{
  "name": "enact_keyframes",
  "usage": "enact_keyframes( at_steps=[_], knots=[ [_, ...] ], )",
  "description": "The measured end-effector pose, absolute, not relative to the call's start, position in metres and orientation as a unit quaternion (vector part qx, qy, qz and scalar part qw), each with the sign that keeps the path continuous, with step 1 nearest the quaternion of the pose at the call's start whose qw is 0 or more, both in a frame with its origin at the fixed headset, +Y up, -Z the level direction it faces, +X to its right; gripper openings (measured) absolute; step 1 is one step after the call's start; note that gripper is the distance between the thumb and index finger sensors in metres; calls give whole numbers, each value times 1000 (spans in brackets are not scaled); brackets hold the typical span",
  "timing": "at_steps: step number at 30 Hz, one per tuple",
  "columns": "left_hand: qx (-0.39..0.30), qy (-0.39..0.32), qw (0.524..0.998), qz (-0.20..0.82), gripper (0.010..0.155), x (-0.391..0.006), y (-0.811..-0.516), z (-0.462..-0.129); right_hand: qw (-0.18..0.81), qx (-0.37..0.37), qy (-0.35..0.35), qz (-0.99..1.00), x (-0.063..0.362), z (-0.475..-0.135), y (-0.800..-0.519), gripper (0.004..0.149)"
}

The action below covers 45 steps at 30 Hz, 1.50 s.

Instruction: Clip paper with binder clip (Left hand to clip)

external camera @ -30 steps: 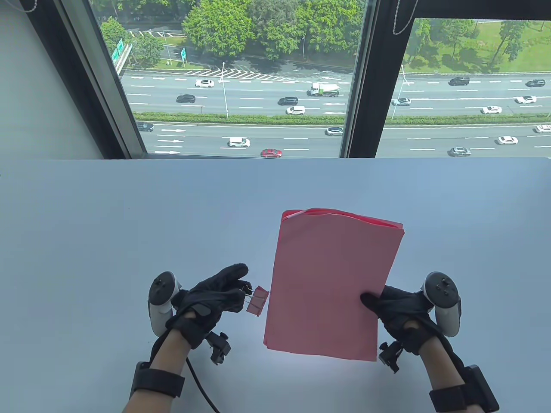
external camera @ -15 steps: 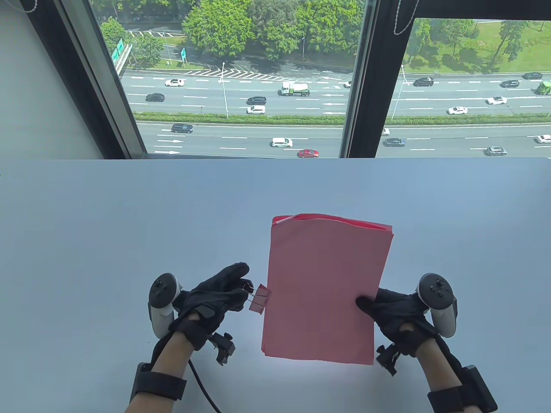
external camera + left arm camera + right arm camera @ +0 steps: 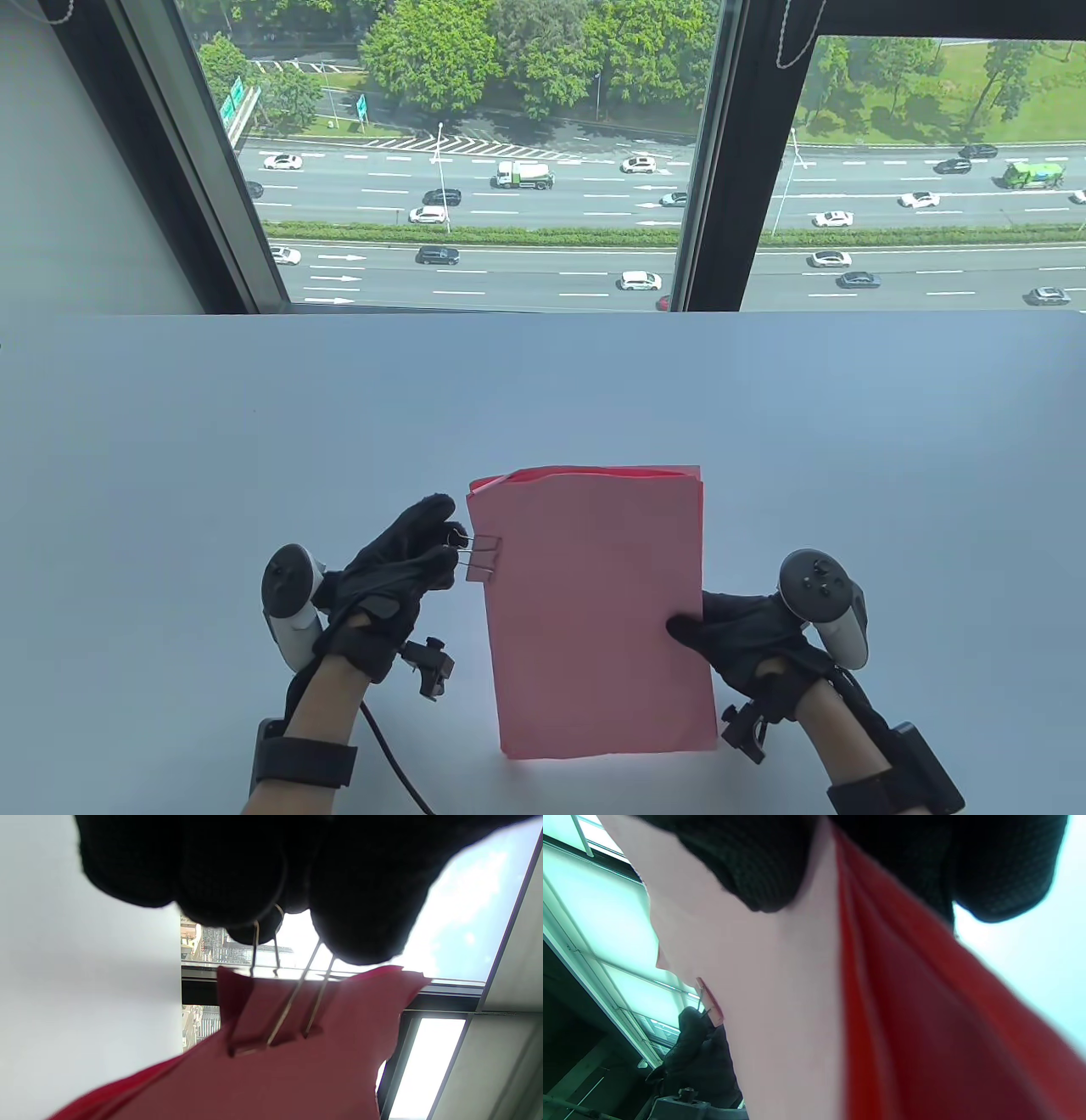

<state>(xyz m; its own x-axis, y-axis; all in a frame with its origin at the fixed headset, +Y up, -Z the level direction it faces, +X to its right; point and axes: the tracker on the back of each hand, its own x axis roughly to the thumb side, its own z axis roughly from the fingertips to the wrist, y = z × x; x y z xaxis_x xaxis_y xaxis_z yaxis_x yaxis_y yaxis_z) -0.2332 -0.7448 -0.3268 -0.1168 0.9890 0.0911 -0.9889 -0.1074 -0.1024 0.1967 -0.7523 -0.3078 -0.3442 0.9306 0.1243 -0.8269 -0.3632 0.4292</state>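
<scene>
A stack of pink paper [image 3: 594, 611] is held above the table. My right hand [image 3: 730, 637] grips its right edge, thumb on top, which the right wrist view shows close up [image 3: 780, 984]. A pink binder clip [image 3: 484, 559] sits over the paper's left edge near the top. My left hand [image 3: 407, 560] pinches the clip's wire handles together. In the left wrist view the clip [image 3: 263, 1014] straddles the paper edge [image 3: 297, 1069], with the fingers [image 3: 360, 899] squeezing the handles.
The grey table [image 3: 212, 441] runs to a window [image 3: 475, 170] at the back, with a dark frame post [image 3: 713, 153]. A cable [image 3: 390, 755] trails from my left wrist.
The paper moved left and toward me, turning more upright. My left hand brought the clip onto the paper's left edge; before, the clip was apart from the paper.
</scene>
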Motion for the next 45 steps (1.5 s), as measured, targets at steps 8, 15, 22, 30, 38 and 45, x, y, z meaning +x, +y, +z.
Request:
enact_keyframes(
  at_steps=[8, 15, 22, 30, 38, 45],
  knots=[
    [40, -67, 645, 760, 72, -241, -737, -325, 524, 187, 166, 814, 196, -307, -752, 43],
    [55, -63, 641, 763, 72, -247, -735, -324, 507, 196, 193, 817, 194, -307, -753, 43],
    [49, -70, 643, 761, 74, -246, -735, -325, 497, 201, 212, 817, 192, -306, -754, 43],
    [73, -61, 752, 652, 72, -243, -726, -320, 527, 165, 206, 808, 196, -309, -756, 43],
    [117, -115, 911, 379, 73, -220, -711, -311, 551, 59, 223, 802, 209, -314, -767, 45],
    [117, -147, 964, 187, 77, -199, -708, -307, 565, 30, 223, 794, 206, -315, -773, 47]
  ],
)
